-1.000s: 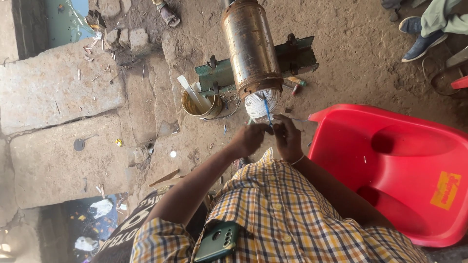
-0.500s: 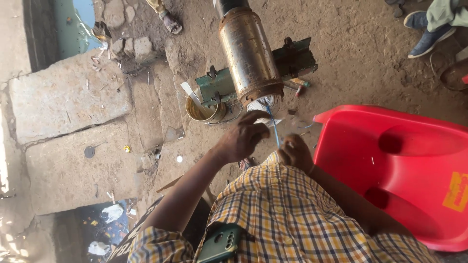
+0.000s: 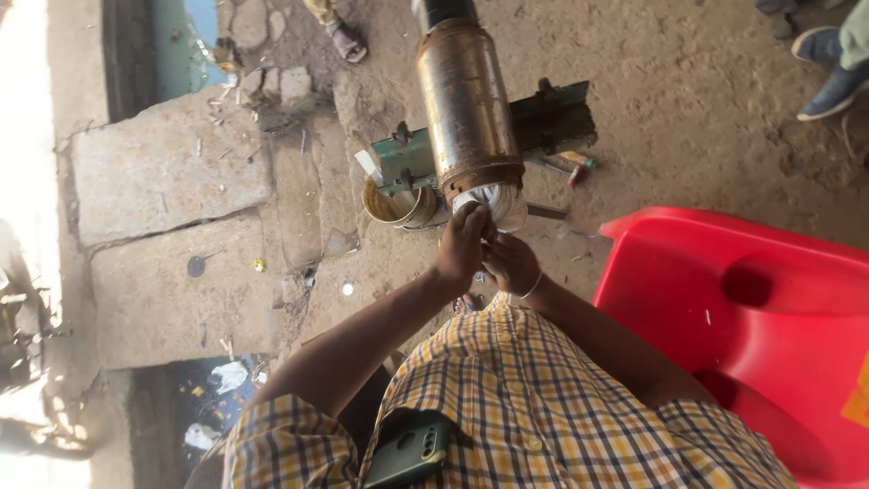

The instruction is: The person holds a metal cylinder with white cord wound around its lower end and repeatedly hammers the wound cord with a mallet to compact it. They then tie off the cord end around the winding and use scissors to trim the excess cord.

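The left hand (image 3: pixel 464 243) pinches the white winding (image 3: pixel 496 201) at the end of the metal cylinder (image 3: pixel 467 100). The right hand (image 3: pixel 512 263) is curled just below it; its grip cannot be told.

Metal cylinder (image 3: pixel 467 100) lies across a clamp stand (image 3: pixel 543 122); tin can (image 3: pixel 396 204) left; plastic chair (image 3: pixel 751 317) right

Red plastic chair (image 3: pixel 751 326) at right, seat empty. Small round tin (image 3: pixel 398 206) on the dirt floor (image 3: pixel 688 118), left of a green metal clamp stand (image 3: pixel 543 122); a pale stick stands in the tin. Concrete slabs (image 3: pixel 172 226) at left, cracked, with small debris on top. Green phone (image 3: pixel 407 450) in a checked shirt pocket. Sandalled foot (image 3: pixel 348 41) at top, blue shoe (image 3: pixel 828 77) top right. Litter, possibly paper, in a dark gap (image 3: pixel 217 407) bottom left.
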Available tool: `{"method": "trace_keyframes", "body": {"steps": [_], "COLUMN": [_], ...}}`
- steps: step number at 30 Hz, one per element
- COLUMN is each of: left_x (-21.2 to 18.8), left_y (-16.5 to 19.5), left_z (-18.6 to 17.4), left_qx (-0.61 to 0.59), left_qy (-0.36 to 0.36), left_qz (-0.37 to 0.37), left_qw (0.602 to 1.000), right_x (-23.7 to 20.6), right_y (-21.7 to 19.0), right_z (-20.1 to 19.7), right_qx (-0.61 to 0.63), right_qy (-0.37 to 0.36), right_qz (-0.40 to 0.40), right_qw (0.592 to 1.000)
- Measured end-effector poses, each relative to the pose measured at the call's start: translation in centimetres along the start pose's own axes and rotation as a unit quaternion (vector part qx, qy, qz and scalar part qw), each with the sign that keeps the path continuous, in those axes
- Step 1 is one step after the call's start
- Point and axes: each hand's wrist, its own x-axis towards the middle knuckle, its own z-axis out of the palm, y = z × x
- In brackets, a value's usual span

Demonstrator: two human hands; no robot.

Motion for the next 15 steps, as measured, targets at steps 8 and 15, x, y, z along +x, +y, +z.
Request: {"method": "trace_keyframes", "body": {"steps": [8,15], "left_x": [-0.7,-6.2], "left_y": [5.0,4.6], "left_z": [-0.4,-2.4], "left_qx": [0.535,0.676], "left_qy": [-0.023,-0.040], "left_qz": [0.120,0.257], "left_qw": [0.836,0.690], "right_x": [0.3,1.7], "right_y": [0.6,-2.7], "right_z": [0.1,-3.3], "right_qx": [0.009,0.243], "right_qy": [-0.063,-0.030], "right_qz": [-0.042,0.206], "right_qw": [0.997,0.947]}}
